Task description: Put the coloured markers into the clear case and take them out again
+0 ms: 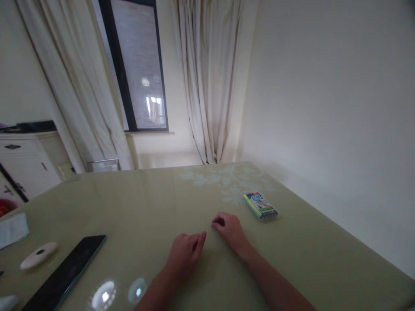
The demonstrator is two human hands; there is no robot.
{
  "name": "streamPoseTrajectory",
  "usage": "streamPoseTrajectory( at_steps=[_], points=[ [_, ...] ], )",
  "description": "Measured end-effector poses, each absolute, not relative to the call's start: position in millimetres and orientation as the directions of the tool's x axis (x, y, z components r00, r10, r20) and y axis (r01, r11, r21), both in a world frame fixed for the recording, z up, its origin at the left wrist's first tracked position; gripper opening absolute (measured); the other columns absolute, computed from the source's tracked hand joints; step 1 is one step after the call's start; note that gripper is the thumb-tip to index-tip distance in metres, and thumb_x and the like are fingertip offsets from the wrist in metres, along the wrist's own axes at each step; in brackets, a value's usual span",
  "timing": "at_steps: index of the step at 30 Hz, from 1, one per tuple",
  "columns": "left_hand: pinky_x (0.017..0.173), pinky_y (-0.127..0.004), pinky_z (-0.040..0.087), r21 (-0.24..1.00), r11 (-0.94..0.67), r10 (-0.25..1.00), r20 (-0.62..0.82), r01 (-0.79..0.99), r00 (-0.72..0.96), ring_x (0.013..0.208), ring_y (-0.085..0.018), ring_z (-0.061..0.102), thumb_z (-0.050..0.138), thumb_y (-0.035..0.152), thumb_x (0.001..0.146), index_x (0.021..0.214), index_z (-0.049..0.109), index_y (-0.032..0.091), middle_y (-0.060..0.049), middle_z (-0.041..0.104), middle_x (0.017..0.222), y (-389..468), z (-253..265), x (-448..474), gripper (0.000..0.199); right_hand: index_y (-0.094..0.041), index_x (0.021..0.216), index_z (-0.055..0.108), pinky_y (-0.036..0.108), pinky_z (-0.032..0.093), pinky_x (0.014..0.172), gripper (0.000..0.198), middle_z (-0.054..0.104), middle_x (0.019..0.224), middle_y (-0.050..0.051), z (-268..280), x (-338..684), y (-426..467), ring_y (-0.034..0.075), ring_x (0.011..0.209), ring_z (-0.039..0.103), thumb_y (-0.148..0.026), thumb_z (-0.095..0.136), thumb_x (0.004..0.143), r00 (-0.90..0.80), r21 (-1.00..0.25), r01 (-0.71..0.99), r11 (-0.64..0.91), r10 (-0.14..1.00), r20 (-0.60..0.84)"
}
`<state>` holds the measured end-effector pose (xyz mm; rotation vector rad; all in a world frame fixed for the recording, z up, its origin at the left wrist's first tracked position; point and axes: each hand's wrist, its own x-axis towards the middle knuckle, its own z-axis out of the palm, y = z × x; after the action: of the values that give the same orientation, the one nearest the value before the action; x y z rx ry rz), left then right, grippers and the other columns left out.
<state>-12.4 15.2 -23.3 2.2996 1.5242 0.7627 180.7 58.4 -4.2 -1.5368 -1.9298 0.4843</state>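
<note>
My left hand (187, 249) rests near the middle of the table (145, 203), its fingers curled in and nothing showing in them. Just to its right and a little farther off is my right hand (229, 229), with fingers bent round to the thumb and a small hollow between. A narrow gap separates the two hands. Closest to the right hand, beyond it on the right, lies a flat clear pack of what look like coloured markers (260, 206) with a cartoon picture on its front. Neither hand touches this pack.
A black tablet or large phone (66, 272) lies at the front left, beside a pale oval object (39, 255) and a whitish cloth or paper (13, 230). Lamp reflections shine on the tabletop. A wall (340, 129) runs along the table's right edge; curtains (210, 77) hang behind.
</note>
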Motion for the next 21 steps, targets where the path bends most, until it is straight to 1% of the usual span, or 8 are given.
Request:
streamPoseTrajectory(
  at_steps=[2,4,9,11,14,17,19,21],
  points=[
    [0.062,-0.029,0.030,0.504,-0.399,0.915,0.275,0.766,0.295,0.055,-0.016,0.048,0.028,0.043,0.104,0.069,0.060,0.022,0.000,0.056,0.059,16.5,-26.7,-13.5,0.052,-0.019,0.080,0.077,0.027,0.047,0.072,0.007,0.078,0.080,0.004,-3.2,186.1,61.2,0.019,0.075,0.070,-0.020,0.070,0.082,-0.099,-0.661,0.716,0.225,0.970,0.224],
    [0.063,-0.029,0.032,0.515,-0.379,0.922,0.276,0.768,0.270,0.059,-0.018,0.053,0.027,0.042,0.103,0.076,0.061,0.023,-0.002,0.061,0.064,18.1,-29.6,-14.7,0.048,-0.019,0.079,0.077,0.027,0.047,0.070,0.005,0.078,0.078,0.005,-3.8,189.2,63.9,0.019,0.074,0.070,-0.022,0.073,0.080,-0.061,-0.687,0.700,0.195,0.975,0.215],
    [0.067,-0.030,0.037,0.596,-0.325,0.943,0.262,0.734,0.205,0.068,-0.020,0.058,0.021,0.041,0.104,0.081,0.054,0.023,-0.002,0.062,0.071,21.5,-28.2,-17.6,0.044,-0.018,0.073,0.076,0.027,0.044,0.066,0.016,0.076,0.073,0.005,-6.9,192.5,69.0,0.019,0.070,0.068,-0.032,0.078,0.079,-0.005,-0.698,0.697,0.164,0.975,0.223],
    [0.069,-0.030,0.038,0.631,-0.311,0.949,0.245,0.710,0.198,0.071,-0.019,0.059,0.017,0.038,0.104,0.085,0.052,0.023,-0.002,0.061,0.072,22.6,-25.8,-18.4,0.043,-0.017,0.070,0.076,0.027,0.044,0.066,0.024,0.075,0.069,0.005,-7.4,194.9,69.7,0.019,0.067,0.067,-0.037,0.075,0.083,-0.001,-0.686,0.707,0.170,0.971,0.240],
    [0.070,-0.030,0.040,0.663,-0.290,0.956,0.228,0.690,0.183,0.072,-0.019,0.059,0.017,0.034,0.103,0.097,0.053,0.023,-0.001,0.059,0.073,24.8,-25.1,-18.9,0.038,-0.017,0.069,0.074,0.027,0.044,0.063,0.038,0.070,0.061,0.004,-9.0,200.3,70.8,0.018,0.060,0.065,-0.044,0.062,0.093,-0.002,-0.704,0.688,0.175,0.971,0.239],
    [0.071,-0.029,0.041,0.673,-0.289,0.957,0.219,0.681,0.189,0.072,-0.019,0.058,0.022,0.024,0.100,0.107,0.053,0.023,0.000,0.057,0.073,27.4,-27.2,-18.5,0.032,-0.016,0.079,0.074,0.025,0.046,0.059,0.046,0.070,0.064,0.004,-12.3,209.5,75.8,0.016,0.053,0.064,-0.043,0.045,0.100,0.025,-0.751,0.641,0.159,0.973,0.227],
    [0.075,-0.029,0.044,0.681,-0.318,0.948,0.242,0.659,0.207,0.080,-0.019,0.060,0.028,0.015,0.094,0.106,0.055,0.024,-0.002,0.060,0.082,28.5,-28.2,-18.2,0.032,-0.015,0.094,0.074,0.025,0.049,0.061,0.044,0.071,0.070,0.005,-14.0,219.8,82.8,0.016,0.056,0.066,-0.037,0.037,0.102,0.069,-0.758,0.636,0.144,0.968,0.243],
    [0.080,-0.029,0.045,0.688,-0.351,0.936,0.276,0.635,0.219,0.088,-0.018,0.060,0.032,0.006,0.084,0.103,0.058,0.024,-0.004,0.062,0.095,28.6,-28.3,-18.4,0.037,-0.014,0.110,0.072,0.027,0.052,0.067,0.043,0.073,0.080,0.006,-13.3,234.2,91.0,0.017,0.066,0.069,-0.028,0.033,0.100,0.139,-0.754,0.645,0.124,0.951,0.276]
  ],
)
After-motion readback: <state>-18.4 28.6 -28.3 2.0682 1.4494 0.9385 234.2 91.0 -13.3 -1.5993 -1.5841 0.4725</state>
